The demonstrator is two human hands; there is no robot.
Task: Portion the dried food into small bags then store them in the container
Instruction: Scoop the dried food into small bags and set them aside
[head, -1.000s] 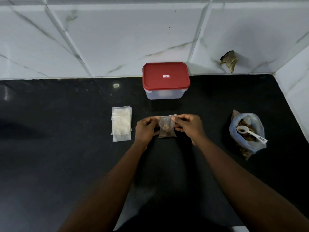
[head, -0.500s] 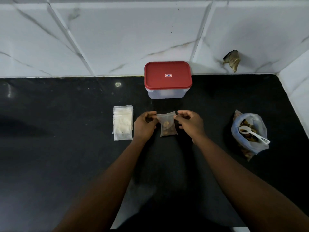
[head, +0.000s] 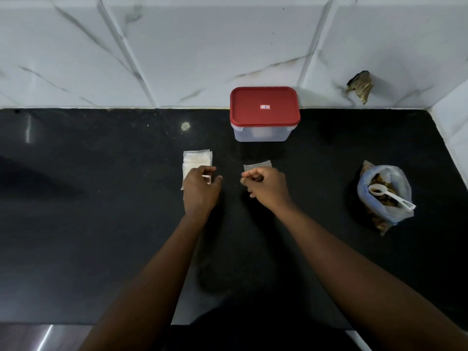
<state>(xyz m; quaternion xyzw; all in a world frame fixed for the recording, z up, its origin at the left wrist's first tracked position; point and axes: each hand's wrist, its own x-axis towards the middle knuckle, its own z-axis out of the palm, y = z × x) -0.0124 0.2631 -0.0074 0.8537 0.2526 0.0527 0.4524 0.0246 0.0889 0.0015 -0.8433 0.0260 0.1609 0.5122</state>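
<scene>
The right hand (head: 268, 186) is pinching the filled bag (head: 257, 165) near the lidded container (head: 263, 134). The left hand (head: 200, 188) is curling over the bag stack (head: 197, 158), grip unclear. A badly sealed bag may be spilling if tilted.

Layout on the counter (head: 101, 224).
The container (head: 264, 122) is set at the back; the stack of small bags (head: 197, 159) is placed front-left of it, a single small bag (head: 257, 165) directly before it, and the food bag (head: 387, 214) to the right, a spoon (head: 390, 197) inside.
</scene>
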